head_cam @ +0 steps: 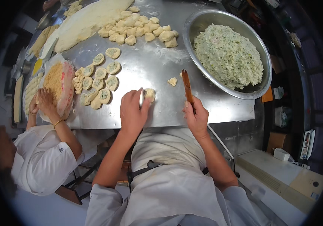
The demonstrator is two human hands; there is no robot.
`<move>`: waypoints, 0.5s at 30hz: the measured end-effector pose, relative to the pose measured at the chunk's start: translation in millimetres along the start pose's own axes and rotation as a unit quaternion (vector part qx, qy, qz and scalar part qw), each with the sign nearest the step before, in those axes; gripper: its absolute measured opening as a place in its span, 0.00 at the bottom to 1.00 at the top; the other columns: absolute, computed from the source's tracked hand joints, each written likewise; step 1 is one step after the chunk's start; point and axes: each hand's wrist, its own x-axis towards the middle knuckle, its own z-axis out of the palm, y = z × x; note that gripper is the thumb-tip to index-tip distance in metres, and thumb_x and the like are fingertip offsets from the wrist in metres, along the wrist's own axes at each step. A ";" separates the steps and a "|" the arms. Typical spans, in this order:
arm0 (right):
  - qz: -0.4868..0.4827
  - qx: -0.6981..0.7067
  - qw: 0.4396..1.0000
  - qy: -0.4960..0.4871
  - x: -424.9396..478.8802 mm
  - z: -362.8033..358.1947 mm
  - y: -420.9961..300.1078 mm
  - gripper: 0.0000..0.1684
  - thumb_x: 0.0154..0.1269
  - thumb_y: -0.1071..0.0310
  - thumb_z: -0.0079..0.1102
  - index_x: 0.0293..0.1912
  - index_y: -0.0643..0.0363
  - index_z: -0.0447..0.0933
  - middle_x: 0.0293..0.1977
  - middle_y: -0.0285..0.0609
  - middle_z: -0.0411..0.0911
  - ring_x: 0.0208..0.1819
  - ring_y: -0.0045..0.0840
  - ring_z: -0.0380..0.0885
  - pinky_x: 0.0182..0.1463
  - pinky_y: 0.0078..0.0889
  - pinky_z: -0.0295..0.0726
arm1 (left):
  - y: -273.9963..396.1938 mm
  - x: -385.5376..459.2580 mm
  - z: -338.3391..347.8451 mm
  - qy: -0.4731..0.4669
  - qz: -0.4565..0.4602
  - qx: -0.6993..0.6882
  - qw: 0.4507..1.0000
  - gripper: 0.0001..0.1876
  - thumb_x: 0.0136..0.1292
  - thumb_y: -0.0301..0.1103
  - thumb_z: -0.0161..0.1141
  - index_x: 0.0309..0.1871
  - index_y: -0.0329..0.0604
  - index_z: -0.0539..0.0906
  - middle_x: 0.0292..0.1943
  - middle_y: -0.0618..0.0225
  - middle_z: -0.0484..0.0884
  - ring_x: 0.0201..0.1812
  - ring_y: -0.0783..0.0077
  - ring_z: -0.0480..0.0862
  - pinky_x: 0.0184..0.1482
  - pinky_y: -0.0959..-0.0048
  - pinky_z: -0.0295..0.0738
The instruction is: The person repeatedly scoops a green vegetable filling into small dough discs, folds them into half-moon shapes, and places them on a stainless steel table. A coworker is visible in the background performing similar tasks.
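Observation:
My left hand (132, 110) is curled at the table's front edge around a thin-edged pale piece (141, 97); whether it is dough or metal I cannot tell. Its thumb side touches a small dough piece (149, 94). In my right hand (197, 116) is a brown wooden stick or spatula (188, 87), pointing away from me. Small dough scraps (172, 82) lie between the hands. A steel bowl (189, 48) of pale green-flecked filling (229, 55) stands at the back right. Dough rounds topped with filling (100, 73) lie to the left.
Dough lumps (133, 26) and a large dough slab (88, 24) lie towards the back of the steel table (150, 67). At left, a co-worker's hands (45, 103) are at a plastic-lined heap of yellowish crumbs (54, 79). Shelves stand at right.

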 end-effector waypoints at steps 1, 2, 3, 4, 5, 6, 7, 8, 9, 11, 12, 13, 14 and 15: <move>0.003 0.004 1.000 -0.005 -1.8 -1.7 -0.4 0.15 0.79 0.70 0.56 0.59 0.65 0.77 0.30 0.33 0.79 0.27 0.12 0.77 0.29 0.17 0.76 | 1.6 11.0 -2.0 0.009 -0.014 -0.027 0.999 0.19 0.72 0.37 0.64 0.59 0.32 0.81 0.56 0.48 0.79 0.56 0.45 0.77 0.58 0.55 0.73; 0.011 0.015 1.000 0.004 -4.4 -1.2 -0.7 0.14 0.78 0.70 0.57 0.58 0.64 0.78 0.28 0.34 0.79 0.26 0.13 0.77 0.30 0.18 0.76 | 6.1 26.2 -2.4 0.054 -0.009 -0.026 0.998 0.20 0.73 0.35 0.62 0.62 0.30 0.80 0.61 0.44 0.78 0.61 0.44 0.77 0.63 0.55 0.72; 0.013 0.026 1.000 0.010 -3.6 1.1 -2.1 0.14 0.77 0.70 0.58 0.58 0.63 0.78 0.27 0.35 0.80 0.25 0.14 0.77 0.30 0.20 0.76 | 5.2 41.2 -0.2 0.074 0.011 -0.022 0.997 0.26 0.74 0.39 0.61 0.69 0.31 0.74 0.65 0.43 0.76 0.66 0.44 0.74 0.68 0.56 0.69; 0.016 0.034 0.999 0.017 -3.5 2.8 -3.0 0.14 0.77 0.70 0.58 0.58 0.62 0.78 0.26 0.36 0.80 0.24 0.15 0.77 0.30 0.22 0.76 | 3.1 58.5 10.5 0.069 0.023 -0.026 0.997 0.30 0.74 0.42 0.61 0.71 0.31 0.71 0.68 0.43 0.73 0.69 0.42 0.71 0.71 0.55 0.65; 0.020 0.037 0.999 0.017 -4.2 3.9 -2.9 0.14 0.77 0.69 0.58 0.58 0.62 0.78 0.26 0.35 0.80 0.24 0.14 0.77 0.30 0.21 0.76 | 0.3 66.7 24.3 0.062 0.036 -0.032 0.997 0.33 0.75 0.45 0.60 0.74 0.32 0.68 0.72 0.42 0.70 0.72 0.41 0.68 0.74 0.53 0.62; 0.024 0.039 0.999 0.017 -4.7 4.5 -2.5 0.14 0.77 0.69 0.58 0.58 0.62 0.78 0.26 0.35 0.80 0.24 0.14 0.76 0.30 0.21 0.76 | -3.6 60.1 38.4 0.021 0.053 0.015 0.998 0.35 0.74 0.47 0.60 0.75 0.32 0.67 0.73 0.43 0.68 0.74 0.40 0.65 0.75 0.51 0.59; 0.029 0.038 0.999 0.020 -4.8 2.4 -1.9 0.14 0.77 0.69 0.58 0.58 0.61 0.78 0.26 0.34 0.80 0.24 0.13 0.76 0.29 0.21 0.75 | -2.4 52.6 53.8 -0.021 0.072 0.059 0.995 0.36 0.73 0.49 0.60 0.76 0.33 0.66 0.75 0.43 0.65 0.76 0.40 0.63 0.77 0.50 0.56; 0.031 0.043 0.998 0.019 -4.8 2.7 -1.5 0.14 0.76 0.69 0.59 0.58 0.61 0.79 0.27 0.35 0.81 0.24 0.13 0.76 0.30 0.21 0.76 | -2.5 43.9 67.0 -0.062 0.092 0.102 0.989 0.38 0.73 0.51 0.60 0.77 0.34 0.65 0.77 0.43 0.63 0.77 0.39 0.61 0.78 0.48 0.54; 0.043 0.037 0.998 0.018 -5.7 0.0 2.1 0.14 0.76 0.69 0.59 0.58 0.61 0.78 0.27 0.36 0.81 0.24 0.14 0.77 0.30 0.22 0.76 | 5.8 37.1 69.9 -0.076 0.080 0.099 0.989 0.39 0.72 0.53 0.60 0.76 0.33 0.65 0.77 0.43 0.63 0.78 0.39 0.60 0.78 0.46 0.52; 0.062 0.027 0.997 0.026 -6.2 -1.0 5.0 0.15 0.76 0.69 0.59 0.58 0.62 0.78 0.27 0.37 0.81 0.24 0.16 0.77 0.31 0.23 0.77 | 14.0 23.6 59.1 -0.102 0.069 0.095 0.988 0.42 0.70 0.57 0.61 0.76 0.33 0.65 0.78 0.44 0.61 0.79 0.40 0.58 0.79 0.44 0.49; 0.061 0.016 0.998 0.024 -10.1 -0.2 2.4 0.15 0.76 0.69 0.59 0.58 0.62 0.78 0.28 0.38 0.81 0.25 0.17 0.78 0.32 0.24 0.78 | 14.1 17.3 56.1 -0.102 0.077 0.102 0.986 0.44 0.69 0.58 0.62 0.77 0.33 0.65 0.78 0.44 0.61 0.79 0.40 0.57 0.79 0.44 0.49; 0.053 0.005 0.998 0.016 -6.4 -0.2 -0.8 0.15 0.76 0.69 0.59 0.58 0.62 0.78 0.28 0.39 0.82 0.25 0.18 0.78 0.33 0.24 0.78 | 14.1 16.0 53.4 -0.094 0.082 0.112 0.986 0.45 0.68 0.58 0.63 0.77 0.34 0.64 0.79 0.45 0.61 0.79 0.40 0.57 0.79 0.44 0.48; 0.046 -0.006 0.999 0.009 -3.0 -4.2 -4.1 0.15 0.76 0.70 0.59 0.58 0.62 0.78 0.28 0.39 0.82 0.26 0.19 0.79 0.34 0.25 0.79 | 14.2 11.1 51.2 -0.108 0.087 0.112 0.984 0.46 0.67 0.58 0.63 0.77 0.34 0.63 0.79 0.45 0.60 0.79 0.40 0.57 0.79 0.44 0.48; 0.037 0.003 0.999 -0.010 3.3 -7.9 -7.4 0.14 0.76 0.70 0.59 0.58 0.62 0.78 0.28 0.40 0.82 0.27 0.19 0.79 0.34 0.25 0.79 | 16.9 12.6 45.8 -0.121 0.086 0.101 0.984 0.44 0.68 0.57 0.62 0.77 0.34 0.64 0.79 0.45 0.60 0.80 0.41 0.57 0.79 0.44 0.48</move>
